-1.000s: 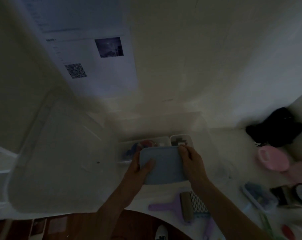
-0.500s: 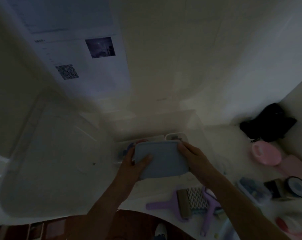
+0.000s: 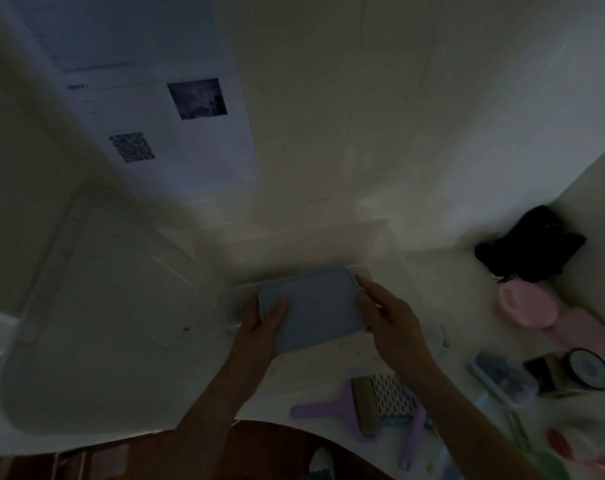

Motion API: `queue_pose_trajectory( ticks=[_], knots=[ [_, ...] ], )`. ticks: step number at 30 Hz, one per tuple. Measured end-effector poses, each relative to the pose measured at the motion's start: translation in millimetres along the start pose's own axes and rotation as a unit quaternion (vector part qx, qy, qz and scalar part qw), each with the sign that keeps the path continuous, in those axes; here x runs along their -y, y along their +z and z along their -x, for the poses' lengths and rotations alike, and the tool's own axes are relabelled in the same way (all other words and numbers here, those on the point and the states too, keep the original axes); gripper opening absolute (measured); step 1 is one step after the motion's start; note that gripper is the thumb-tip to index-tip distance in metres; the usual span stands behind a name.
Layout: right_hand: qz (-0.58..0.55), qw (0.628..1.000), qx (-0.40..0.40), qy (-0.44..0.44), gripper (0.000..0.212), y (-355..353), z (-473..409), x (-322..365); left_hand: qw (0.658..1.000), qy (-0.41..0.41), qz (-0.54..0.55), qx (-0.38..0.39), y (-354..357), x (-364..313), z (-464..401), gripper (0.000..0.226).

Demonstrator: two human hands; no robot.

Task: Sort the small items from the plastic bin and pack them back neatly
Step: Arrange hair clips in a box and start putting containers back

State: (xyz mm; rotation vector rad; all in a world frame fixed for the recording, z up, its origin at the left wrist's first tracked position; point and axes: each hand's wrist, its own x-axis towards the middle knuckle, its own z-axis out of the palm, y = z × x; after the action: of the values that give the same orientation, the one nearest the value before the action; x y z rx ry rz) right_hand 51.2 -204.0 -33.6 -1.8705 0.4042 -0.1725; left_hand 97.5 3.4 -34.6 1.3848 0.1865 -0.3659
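Wall sheet (image 3: pixel 162 109) with QR code (image 3: pixel 131 146), small heading too blurred to read

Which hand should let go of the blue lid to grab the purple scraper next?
Probably the right. The purple scraper lies on the table just under the right hand and forearm. The left hand grips the blue lid at its far side, so it can hold it.
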Motion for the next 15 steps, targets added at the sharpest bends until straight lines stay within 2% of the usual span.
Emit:
queue_pose_trajectory(
  ticks=[3, 7, 11, 13, 15],
  knots=[
    [-0.014, 0.999, 0.018, 0.027, 0.045, 0, 0, -2, 1.0, -0.001, -0.006, 0.008, 0, 1, 0, 0.047],
    [-0.065, 0.996, 0.016, 0.053, 0.033, 5, 4, -5, 1.0, -0.007, -0.012, 0.004, 2, -1, 3, 0.038],
    [-0.011, 0.999, -0.051, 0.006, 0.041, 14, 15, -4, 0.999, -0.04, -0.02, -0.009, 11, -8, 7, 0.019],
    [-0.008, 0.997, -0.077, -0.002, 0.045, 16, 17, -4, 0.999, -0.041, -0.03, -0.013, 13, -9, 8, 0.024],
    [-0.035, 0.997, -0.069, 0.014, 0.037, 17, 18, -6, 0.998, -0.002, -0.064, -0.012, 13, -9, 9, 0.029]
  ],
)
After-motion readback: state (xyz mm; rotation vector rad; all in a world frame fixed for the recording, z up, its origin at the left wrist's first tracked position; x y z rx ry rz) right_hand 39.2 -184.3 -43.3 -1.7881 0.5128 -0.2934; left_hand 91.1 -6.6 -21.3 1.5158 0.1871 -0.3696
